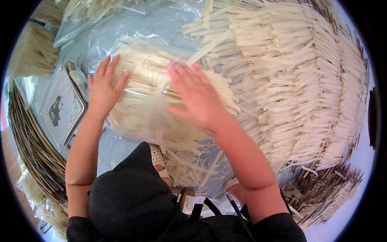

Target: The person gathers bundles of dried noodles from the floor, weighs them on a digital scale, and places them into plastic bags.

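A clear plastic bag (139,127) lies in front of me with a thick layer of pale, flat strips (143,66) showing through it. My left hand (102,88) rests at the bag's left edge, fingers stretched out and thumb apart. Over the right part of the bag, my right hand (197,97) lies flat with its fingers extended, slightly blurred by motion. Neither hand grips anything. A fold of plastic runs down the bag beside the right hand.
Rows of pale strips with thin dark stems (290,80) cover the right side. A bundle of long brown sticks (34,141) lies at left, near a worn grey metal-framed panel (60,109). Loose strips (189,169) litter the floor by my sandalled foot (160,163).
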The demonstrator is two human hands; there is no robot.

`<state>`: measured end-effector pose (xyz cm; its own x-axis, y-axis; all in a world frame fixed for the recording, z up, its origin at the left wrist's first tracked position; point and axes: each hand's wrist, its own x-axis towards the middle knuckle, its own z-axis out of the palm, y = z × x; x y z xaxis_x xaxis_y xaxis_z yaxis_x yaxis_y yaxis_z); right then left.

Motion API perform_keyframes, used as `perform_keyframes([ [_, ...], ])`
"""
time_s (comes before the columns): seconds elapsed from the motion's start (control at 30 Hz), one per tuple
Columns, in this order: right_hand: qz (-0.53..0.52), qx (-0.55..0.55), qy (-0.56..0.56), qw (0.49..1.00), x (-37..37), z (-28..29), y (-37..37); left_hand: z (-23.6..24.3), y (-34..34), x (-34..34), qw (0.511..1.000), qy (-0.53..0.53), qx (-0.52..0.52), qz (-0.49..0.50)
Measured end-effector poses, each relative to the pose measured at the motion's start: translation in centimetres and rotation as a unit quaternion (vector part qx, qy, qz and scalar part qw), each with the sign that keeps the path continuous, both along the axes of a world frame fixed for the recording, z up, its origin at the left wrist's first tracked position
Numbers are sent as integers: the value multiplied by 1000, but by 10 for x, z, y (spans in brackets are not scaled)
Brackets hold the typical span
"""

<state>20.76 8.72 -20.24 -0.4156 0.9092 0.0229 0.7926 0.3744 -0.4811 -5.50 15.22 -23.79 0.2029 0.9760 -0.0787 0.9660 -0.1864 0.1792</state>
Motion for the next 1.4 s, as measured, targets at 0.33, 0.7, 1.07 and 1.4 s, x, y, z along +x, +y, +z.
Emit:
perform_keyframes([
  [0.33,-473,-259,450,711,41,-72,-54,-1,13,-25,712,-599,-274,241],
  [0.7,-477,-193,147,845,106,-48,35,-17,25,-30,913,-401,-71,-17],
  [1.07,-109,39,-122,986,151,-13,7,45,-43,41,934,-202,-41,-293],
  [1.4,-309,-114,47,943,129,11,-156,2,-87,64,932,-163,17,-324],
])
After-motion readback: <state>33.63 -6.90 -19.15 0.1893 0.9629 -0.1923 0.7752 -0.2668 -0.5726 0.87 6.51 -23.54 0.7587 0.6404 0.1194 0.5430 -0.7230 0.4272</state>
